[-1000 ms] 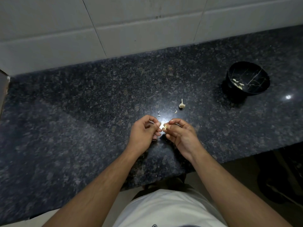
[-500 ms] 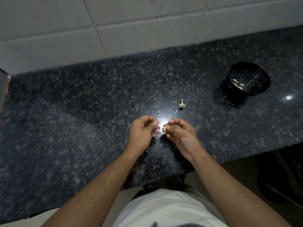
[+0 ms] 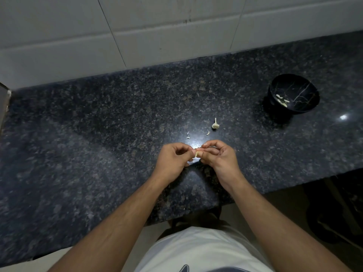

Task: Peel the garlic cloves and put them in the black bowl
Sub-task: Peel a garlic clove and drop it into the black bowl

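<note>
granite counter point(image 3: 98, 154), both hands pinching garlic clove point(image 3: 197, 154), orientation unclear

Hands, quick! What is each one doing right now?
Left hand: fingers curled, pinching the garlic clove.
Right hand: fingers curled, pinching the same clove from the other side.

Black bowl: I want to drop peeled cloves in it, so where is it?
In the head view, the black bowl sits on the counter at far right, beyond the right hand.
</note>
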